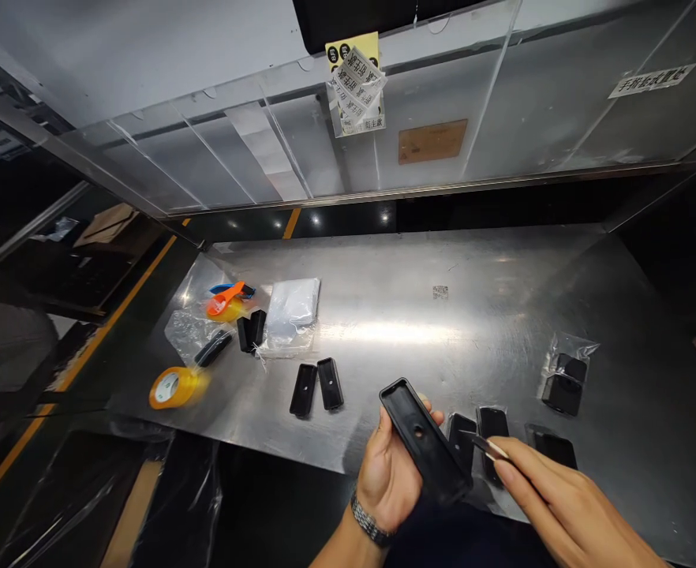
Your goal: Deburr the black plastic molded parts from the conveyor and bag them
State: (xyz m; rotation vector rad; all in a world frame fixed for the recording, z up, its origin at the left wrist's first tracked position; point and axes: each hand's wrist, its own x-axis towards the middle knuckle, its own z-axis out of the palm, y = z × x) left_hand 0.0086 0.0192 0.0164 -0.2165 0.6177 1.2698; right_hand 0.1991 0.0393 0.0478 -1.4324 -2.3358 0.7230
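My left hand [387,477], with a watch on its wrist, grips a long black plastic housing [410,418]. Its hollow side faces up, and a small round hole shows in its floor. In my right hand [561,493] is a slim, dark, pointed tool [485,444], pinched between thumb and fingers. The tip points left toward the housing; whether it touches I cannot tell. Behind the tool lie black parts [493,422], partly covered by my hands. Two more black housings [316,386] rest side by side to the left.
On the metal table [383,315] stands a yellow tape roll [174,388] at the left. Beyond it are an orange tape dispenser [226,300], small black blocks [252,331] and a stack of clear bags [293,308]. Bagged black parts [566,383] lie at the right.
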